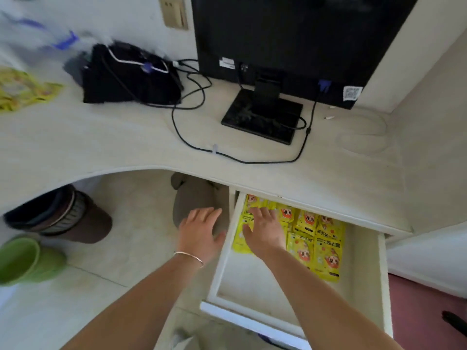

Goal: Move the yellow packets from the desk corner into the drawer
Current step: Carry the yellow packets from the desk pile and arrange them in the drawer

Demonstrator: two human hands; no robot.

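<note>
The drawer [366,274] is standing pulled out under the desk [126,147], at the right side. Inside it, yellow packets [318,246] are lying flat in overlapping rows, towards the back and middle of the drawer; the front part of the drawer floor is showing bare.

The right hand [262,231] is reaching into the drawer, palm down, and is resting flat on the packets at the left end of the rows. Its fingers [260,213] are spread wide and are not closing round anything. The left hand [202,231] is hovering just beside the drawer's left wall, outside of it, also palm down w/ fingers [204,213] spread wide and holding nothing. A thin bracelet [189,256] is sitting on the left wrist.

More yellow packets [22,89] are lying at the far left corner of the desk, blurred, well apart from the drawer.

On the desk a black monitor [290,39] is standing on its stand, w/ black cables [192,107] running across the top, and a black bag [129,77] is lying to the left of it. Below the desk, on the floor, a brown bin [75,218] and a green bin [25,258] are lying near each other.
</note>
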